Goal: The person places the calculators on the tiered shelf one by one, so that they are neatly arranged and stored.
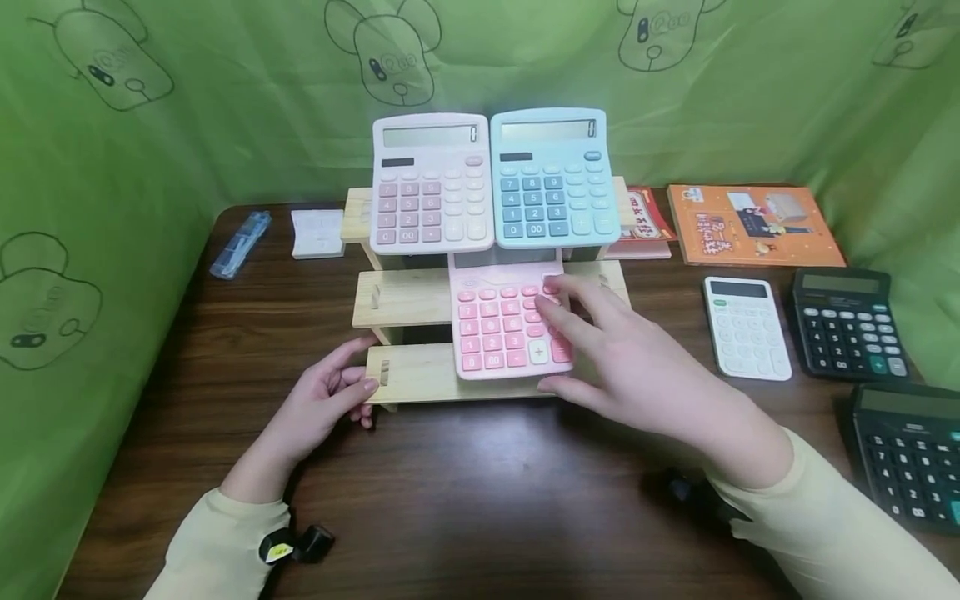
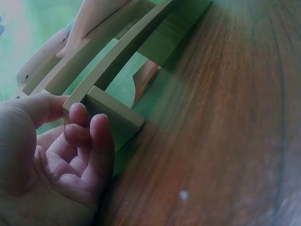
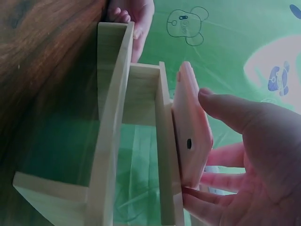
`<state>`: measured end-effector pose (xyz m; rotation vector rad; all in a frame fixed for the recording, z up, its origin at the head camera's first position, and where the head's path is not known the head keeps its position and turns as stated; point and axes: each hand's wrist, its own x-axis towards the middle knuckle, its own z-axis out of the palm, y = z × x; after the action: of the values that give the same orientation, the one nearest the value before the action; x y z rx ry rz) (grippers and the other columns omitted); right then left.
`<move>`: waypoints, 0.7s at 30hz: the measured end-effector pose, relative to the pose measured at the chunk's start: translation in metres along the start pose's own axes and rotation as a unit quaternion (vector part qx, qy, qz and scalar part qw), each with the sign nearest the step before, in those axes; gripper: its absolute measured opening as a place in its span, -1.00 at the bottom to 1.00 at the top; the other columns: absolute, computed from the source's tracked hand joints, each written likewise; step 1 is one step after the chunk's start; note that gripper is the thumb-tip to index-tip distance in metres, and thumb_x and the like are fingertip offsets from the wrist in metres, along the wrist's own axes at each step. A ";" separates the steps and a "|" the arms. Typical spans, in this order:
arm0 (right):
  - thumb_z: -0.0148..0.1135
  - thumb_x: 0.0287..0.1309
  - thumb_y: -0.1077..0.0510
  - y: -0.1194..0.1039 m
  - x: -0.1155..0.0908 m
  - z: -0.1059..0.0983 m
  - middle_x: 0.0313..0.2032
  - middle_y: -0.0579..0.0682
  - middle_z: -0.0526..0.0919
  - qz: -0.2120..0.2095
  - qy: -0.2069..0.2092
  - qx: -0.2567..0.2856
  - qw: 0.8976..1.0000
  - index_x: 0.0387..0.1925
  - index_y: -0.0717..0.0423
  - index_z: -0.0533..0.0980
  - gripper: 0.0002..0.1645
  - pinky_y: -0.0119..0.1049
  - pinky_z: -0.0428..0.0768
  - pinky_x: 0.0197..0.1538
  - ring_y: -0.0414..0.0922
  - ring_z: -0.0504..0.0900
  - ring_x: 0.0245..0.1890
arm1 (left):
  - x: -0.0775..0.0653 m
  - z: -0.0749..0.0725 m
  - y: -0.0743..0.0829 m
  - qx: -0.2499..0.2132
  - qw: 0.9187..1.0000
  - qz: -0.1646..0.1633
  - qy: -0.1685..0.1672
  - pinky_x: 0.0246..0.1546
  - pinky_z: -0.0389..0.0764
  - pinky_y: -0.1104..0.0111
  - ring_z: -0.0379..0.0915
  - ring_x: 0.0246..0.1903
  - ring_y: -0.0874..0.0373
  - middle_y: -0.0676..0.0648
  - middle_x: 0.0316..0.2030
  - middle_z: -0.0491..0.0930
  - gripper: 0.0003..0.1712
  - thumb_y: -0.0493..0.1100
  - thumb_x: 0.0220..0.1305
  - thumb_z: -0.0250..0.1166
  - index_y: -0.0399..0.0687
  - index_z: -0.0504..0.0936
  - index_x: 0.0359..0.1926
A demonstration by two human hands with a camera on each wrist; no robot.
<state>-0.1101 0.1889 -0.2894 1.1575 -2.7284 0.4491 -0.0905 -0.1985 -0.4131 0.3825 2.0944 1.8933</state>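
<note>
Three-step wooden rack [image 1: 405, 296] at centre of frame, on a dark wood-grain surface [image 1: 480, 483]. Left hand [image 1: 322, 396] clamped on the left end of the lowest step, thumb above, other fingers curled by the edge. Right hand [image 1: 630, 358] with thumb and fingers apart, spread about the right side of a pink calculator [image 1: 491, 325]; fingertips touch its right edge. Pink calculator at mid-frame, against the middle step, near end reaching out over the lowest step; its screen is partly hidden by the top row.

Top step: pale pink calculator [image 1: 432, 183] on the left, blue calculator [image 1: 555, 179] just beside it on the right, both reading 0.

Right of frame: white calculator [image 1: 747, 327], black calculator [image 1: 851, 321] near it, larger-looking dark calculator [image 1: 915, 450] cut by the edge. Orange book [image 1: 757, 225] upper right. Left of rack: white paper stack [image 1: 317, 233], then a bluish packet [image 1: 242, 243], contents unclear. Green cloth [image 1: 262, 100] behind, printed with cartoon heads.
</note>
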 end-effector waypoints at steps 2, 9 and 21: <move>0.34 0.07 -0.29 -0.001 0.003 0.003 0.35 0.10 0.19 -0.011 0.004 0.006 1.000 0.37 0.11 0.31 -0.05 -0.02 0.53 0.11 -0.01 0.28 0.27 | -0.001 -0.001 0.000 0.001 1.000 -0.003 0.000 -0.57 0.65 0.15 0.55 -0.58 -0.05 -0.34 -0.39 0.59 -0.38 -0.25 0.41 0.16 -0.05 0.19 0.42; 0.37 0.09 -0.19 0.001 0.012 0.009 0.34 0.11 0.22 -0.031 0.022 0.037 0.999 0.34 0.13 0.36 -0.14 -0.05 0.43 0.20 0.03 0.30 0.25 | 0.003 -0.001 0.001 -0.004 1.000 -0.018 -0.004 -0.53 0.67 0.12 0.54 -0.57 -0.04 -0.27 -0.31 0.64 -0.36 -0.23 0.39 0.19 -0.03 0.19 0.41; 0.30 0.12 -0.21 -0.012 0.043 0.025 0.28 0.12 0.26 -0.063 0.043 0.043 0.996 0.30 0.14 0.39 -0.19 -0.10 0.38 0.21 0.01 0.29 0.22 | -0.002 -0.002 0.004 -0.016 1.000 -0.025 0.006 -0.54 0.66 0.11 0.55 -0.56 0.00 -0.27 -0.30 0.64 -0.35 -0.24 0.39 0.18 -0.09 0.17 0.42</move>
<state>-0.1316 0.1438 -0.2999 1.2903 -2.5692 0.5907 -0.0895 -0.2003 -0.4089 0.3080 2.0585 1.9037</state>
